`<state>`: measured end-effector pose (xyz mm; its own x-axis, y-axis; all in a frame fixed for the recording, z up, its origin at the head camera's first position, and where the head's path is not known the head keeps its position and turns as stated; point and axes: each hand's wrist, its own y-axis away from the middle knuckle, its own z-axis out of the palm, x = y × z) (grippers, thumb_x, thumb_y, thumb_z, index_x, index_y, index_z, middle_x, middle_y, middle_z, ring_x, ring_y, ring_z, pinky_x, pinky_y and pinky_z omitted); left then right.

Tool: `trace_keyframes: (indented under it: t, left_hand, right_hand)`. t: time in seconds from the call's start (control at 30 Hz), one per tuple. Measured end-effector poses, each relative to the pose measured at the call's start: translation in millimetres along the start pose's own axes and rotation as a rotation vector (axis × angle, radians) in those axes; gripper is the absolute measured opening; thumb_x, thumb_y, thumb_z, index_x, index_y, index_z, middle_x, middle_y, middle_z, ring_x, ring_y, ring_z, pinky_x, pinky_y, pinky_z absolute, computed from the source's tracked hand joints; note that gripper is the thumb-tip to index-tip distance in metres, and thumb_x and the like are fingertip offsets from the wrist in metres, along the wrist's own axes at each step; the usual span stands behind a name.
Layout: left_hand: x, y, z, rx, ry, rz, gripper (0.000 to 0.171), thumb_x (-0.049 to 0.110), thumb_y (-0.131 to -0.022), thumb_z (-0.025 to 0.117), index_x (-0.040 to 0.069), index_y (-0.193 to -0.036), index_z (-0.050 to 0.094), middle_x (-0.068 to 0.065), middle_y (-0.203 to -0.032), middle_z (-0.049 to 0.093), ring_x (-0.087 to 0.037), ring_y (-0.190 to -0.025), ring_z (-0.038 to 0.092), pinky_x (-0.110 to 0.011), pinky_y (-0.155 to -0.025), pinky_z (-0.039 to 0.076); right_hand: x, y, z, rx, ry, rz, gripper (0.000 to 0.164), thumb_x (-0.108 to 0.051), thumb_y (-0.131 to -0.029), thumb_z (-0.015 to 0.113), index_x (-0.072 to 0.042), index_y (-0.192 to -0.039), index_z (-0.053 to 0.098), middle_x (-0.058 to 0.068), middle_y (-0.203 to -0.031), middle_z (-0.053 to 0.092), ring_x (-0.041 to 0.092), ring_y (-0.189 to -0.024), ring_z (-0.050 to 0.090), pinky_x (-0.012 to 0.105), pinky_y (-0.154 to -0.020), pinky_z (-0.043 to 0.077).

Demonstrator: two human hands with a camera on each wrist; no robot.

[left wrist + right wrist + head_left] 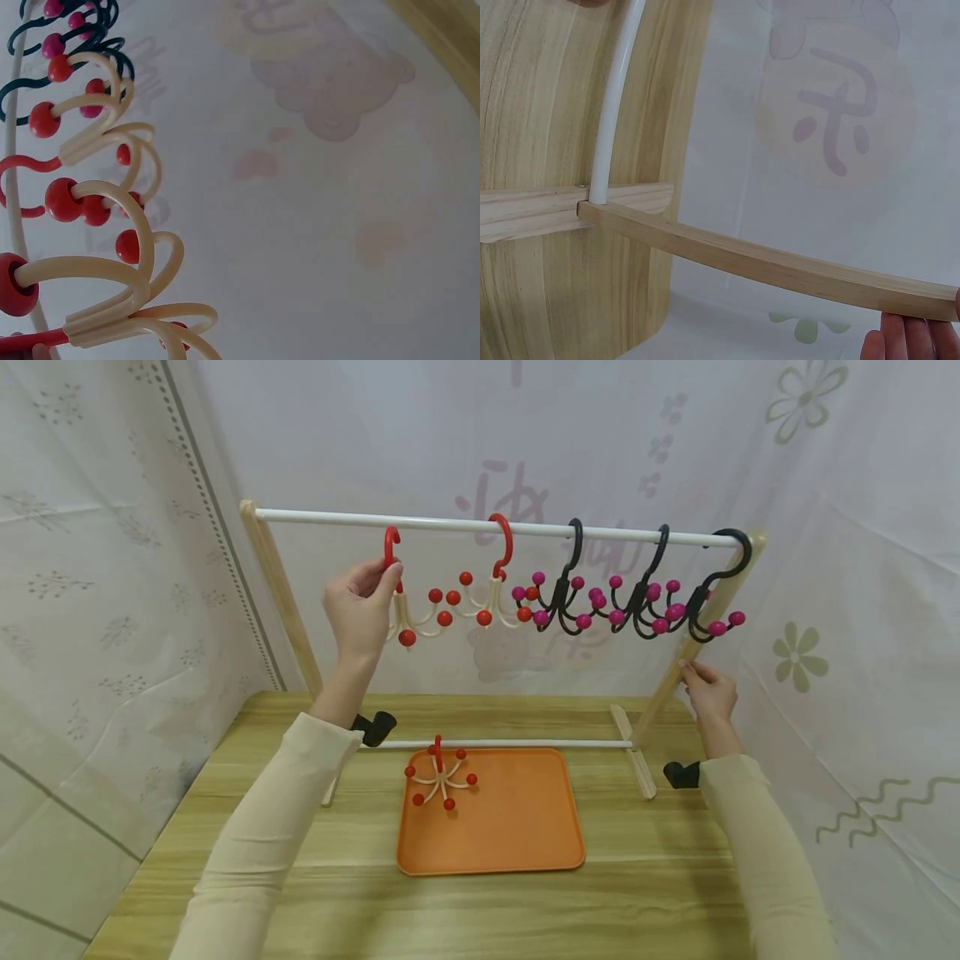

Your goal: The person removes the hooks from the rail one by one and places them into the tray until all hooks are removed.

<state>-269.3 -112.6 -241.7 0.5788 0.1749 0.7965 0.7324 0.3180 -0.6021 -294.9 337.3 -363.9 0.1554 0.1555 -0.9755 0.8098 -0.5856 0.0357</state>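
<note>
My left hand (362, 614) pinches the red hook of a multi-arm hanger (407, 637) with cream arms and red balls. The hook's tip is close by the white rail (322, 517) of a wooden rack. In the left wrist view, the cream arms of this hanger (105, 330) fan out, with the fingers mostly hidden. My right hand (711, 693) grips the rack's right post (663, 685); fingers show along that post (802, 277) in the right wrist view. A similar red-hooked hanger (491, 597) hangs on the rail beside the held one.
Black hangers with pink balls (561, 602) hang towards the rail's right end. On the table (480, 914), an orange tray (517, 818) carries another red-ball hanger (441, 777). The rack's lower white bar (525, 744) runs behind the tray. Patterned curtains (862, 652) surround the table.
</note>
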Motion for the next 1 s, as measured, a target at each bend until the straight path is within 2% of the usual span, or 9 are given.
trace_keyframes:
  t: [0.2, 0.3, 0.43, 0.53, 0.7, 0.87, 1.0]
  left_hand:
    - [3.1, 25.1, 3.1, 0.012, -0.016, -0.027, 0.022, 0.010, -0.082, 0.063, -0.008, -0.094, 0.065, -0.014, -0.089, 0.065, -0.022, -0.080, 0.061, -0.024, -0.075, 0.046]
    - [-11.7, 33.0, 6.2, 0.021, 0.006, -0.039, 0.022, 0.009, -0.081, 0.064, -0.009, -0.093, 0.064, -0.016, -0.087, 0.065, -0.026, -0.079, 0.061, -0.024, -0.073, 0.046]
    - [-40.9, 41.4, 11.3, 0.037, 0.050, -0.059, 0.022, 0.012, -0.080, 0.066, -0.006, -0.092, 0.066, -0.014, -0.083, 0.066, -0.031, -0.078, 0.061, -0.023, -0.071, 0.047]
    - [-58.0, 49.7, 17.4, 0.052, 0.065, -0.079, 0.022, 0.015, -0.080, 0.067, -0.005, -0.090, 0.067, -0.012, -0.082, 0.066, -0.029, -0.076, 0.061, -0.023, -0.069, 0.047]
    - [-73.4, 69.1, 28.2, 0.050, 0.068, -0.135, 0.022, 0.014, -0.079, 0.067, -0.005, -0.090, 0.067, -0.013, -0.083, 0.066, -0.022, -0.075, 0.062, -0.024, -0.069, 0.047]
    - [-81.9, 89.1, 37.1, 0.021, 0.089, -0.198, 0.024, 0.014, -0.080, 0.066, -0.008, -0.091, 0.066, -0.017, -0.084, 0.065, -0.028, -0.078, 0.061, -0.021, -0.067, 0.047]
    - [-75.5, 105.4, 42.5, -0.013, 0.143, -0.252, 0.021, 0.005, -0.081, 0.063, -0.013, -0.092, 0.063, -0.025, -0.086, 0.062, -0.036, -0.081, 0.059, -0.020, -0.065, 0.046]
  right_hand:
    - [0.6, -0.3, 0.1, 0.001, -0.008, -0.004, 0.053, -0.039, -0.077, 0.063, -0.007, -0.119, 0.056, -0.011, -0.082, 0.058, 0.007, -0.086, 0.054, 0.024, -0.080, 0.041]
    - [1.1, -0.9, 0.2, -0.003, -0.015, -0.007, 0.053, -0.038, -0.077, 0.064, -0.006, -0.118, 0.056, -0.012, -0.081, 0.058, 0.006, -0.085, 0.054, 0.028, -0.084, 0.040]
    - [1.7, -1.5, 0.0, -0.002, -0.018, -0.008, 0.053, -0.038, -0.076, 0.064, -0.006, -0.118, 0.056, -0.012, -0.080, 0.059, 0.005, -0.084, 0.055, 0.026, -0.083, 0.041]
    - [1.5, -1.3, -0.2, -0.003, -0.020, -0.006, 0.054, -0.038, -0.076, 0.065, -0.006, -0.118, 0.056, -0.012, -0.080, 0.058, 0.005, -0.084, 0.055, 0.026, -0.083, 0.041]
    - [0.8, 0.1, -0.8, -0.009, -0.023, -0.006, 0.055, -0.039, -0.076, 0.064, -0.006, -0.119, 0.056, -0.013, -0.079, 0.058, 0.006, -0.085, 0.054, 0.029, -0.086, 0.039]
    - [1.6, -0.1, -1.2, -0.015, -0.006, -0.011, 0.055, -0.040, -0.076, 0.064, -0.007, -0.119, 0.056, -0.013, -0.079, 0.058, 0.006, -0.086, 0.054, 0.028, -0.084, 0.040]
    - [2.1, -0.8, -1.1, -0.017, -0.016, -0.016, 0.055, -0.040, -0.076, 0.064, -0.006, -0.119, 0.056, -0.013, -0.078, 0.058, 0.006, -0.085, 0.055, 0.025, -0.082, 0.041]
